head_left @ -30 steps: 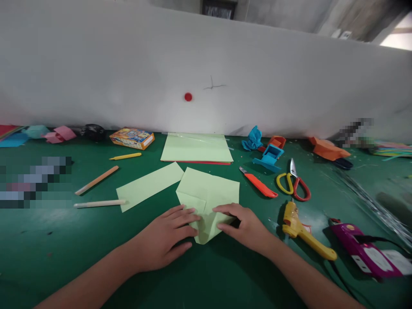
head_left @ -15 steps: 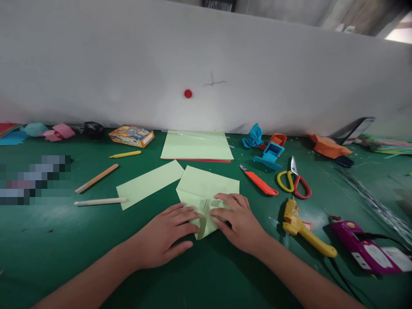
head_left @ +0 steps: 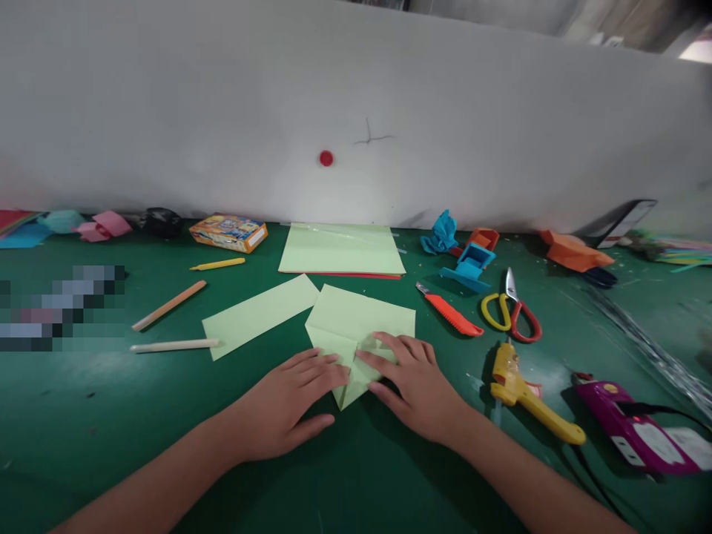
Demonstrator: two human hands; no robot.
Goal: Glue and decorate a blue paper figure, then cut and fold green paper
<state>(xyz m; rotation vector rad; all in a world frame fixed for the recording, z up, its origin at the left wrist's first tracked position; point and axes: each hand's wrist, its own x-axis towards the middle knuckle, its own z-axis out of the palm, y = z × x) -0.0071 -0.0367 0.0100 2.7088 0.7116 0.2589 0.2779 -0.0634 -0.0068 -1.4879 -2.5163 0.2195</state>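
Note:
A pale green sheet of paper (head_left: 361,311) lies on the table with its two near corners folded inward, so the near end comes to a point. My left hand (head_left: 297,400) rests on the left folded flap, fingers stretched out and thumb apart on the table side. On the right flap lies my right hand (head_left: 414,386), fingers spread and pressing near the middle seam. Both hands are open and neither grips anything. Just left of the folded sheet, a pale green paper strip (head_left: 261,315) touches or nearly touches its corner.
A stack of green paper (head_left: 342,248) lies at the back. To the right are an orange utility knife (head_left: 453,311), scissors (head_left: 510,308), a yellow glue gun (head_left: 517,389) and a purple power strip (head_left: 634,426). Leftward lie a white stick (head_left: 172,346) and a small box (head_left: 229,233).
My left fingers have slid slightly right along the flap. My right index finger has moved a little left toward the seam, and the right flap lies flatter. The view has shifted slightly.

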